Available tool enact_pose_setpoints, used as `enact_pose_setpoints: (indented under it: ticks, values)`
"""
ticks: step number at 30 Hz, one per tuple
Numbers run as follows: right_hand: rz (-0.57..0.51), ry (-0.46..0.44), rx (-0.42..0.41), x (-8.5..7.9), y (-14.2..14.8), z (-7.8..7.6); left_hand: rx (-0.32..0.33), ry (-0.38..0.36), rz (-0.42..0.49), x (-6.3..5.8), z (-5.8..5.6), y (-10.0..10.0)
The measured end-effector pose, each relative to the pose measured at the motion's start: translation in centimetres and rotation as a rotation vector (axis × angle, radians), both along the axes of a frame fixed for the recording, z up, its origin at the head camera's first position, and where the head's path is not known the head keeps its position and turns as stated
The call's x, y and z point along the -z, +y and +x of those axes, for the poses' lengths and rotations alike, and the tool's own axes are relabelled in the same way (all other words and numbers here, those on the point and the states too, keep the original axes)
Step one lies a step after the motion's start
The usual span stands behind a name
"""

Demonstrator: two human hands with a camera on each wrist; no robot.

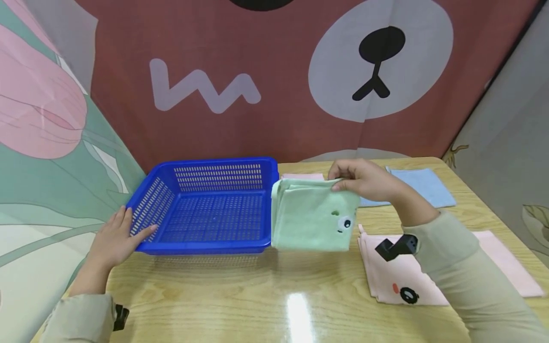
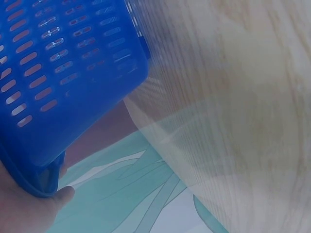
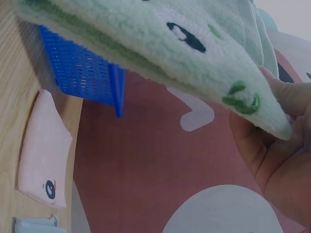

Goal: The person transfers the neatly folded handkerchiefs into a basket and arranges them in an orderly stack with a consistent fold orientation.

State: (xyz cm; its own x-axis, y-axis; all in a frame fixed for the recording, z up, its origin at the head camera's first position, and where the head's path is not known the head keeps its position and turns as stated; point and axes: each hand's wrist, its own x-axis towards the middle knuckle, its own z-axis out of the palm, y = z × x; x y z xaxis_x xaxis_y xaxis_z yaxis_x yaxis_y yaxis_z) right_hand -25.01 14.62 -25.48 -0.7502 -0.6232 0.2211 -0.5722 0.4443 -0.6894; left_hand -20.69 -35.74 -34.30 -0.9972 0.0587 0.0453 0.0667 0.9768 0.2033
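My right hand (image 1: pixel 364 180) pinches a folded light green towel (image 1: pixel 315 219) by its top edge, thumb in front. The towel hangs just right of the blue plastic basket (image 1: pixel 206 247) and overlaps its rim in the head view. In the right wrist view the towel (image 3: pixel 146 53) shows an embroidered eye and a green stitched motif. My left hand (image 1: pixel 116 238) grips the basket's left rim, thumb over the inner side. The left wrist view has the basket (image 2: pixel 73 121) from outside, its rim in the hand (image 2: pixel 29 208).
Pink folded towels (image 1: pixel 386 281) lie at the right front of the wooden table (image 1: pixel 240 295), partly under my right forearm. Behind the right hand are a blue towel (image 1: pixel 424 186) and another pink towel (image 1: pixel 302 176). A printed curtain (image 1: pixel 274 128) hangs along the back edge.
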Motion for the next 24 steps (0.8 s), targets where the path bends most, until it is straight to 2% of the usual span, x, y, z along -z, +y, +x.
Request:
enact_pose_setpoints:
  ticks: [7,24]
  values:
    - [-0.039,0.005,-0.009,-0.4,-0.7,-0.1,-0.001,-0.003,-0.003,0.1,0.1,-0.1]
    - [-0.104,0.012,0.006,0.1,-2.1,-1.0,-0.009,0.005,-0.008,0.1,0.0,0.1]
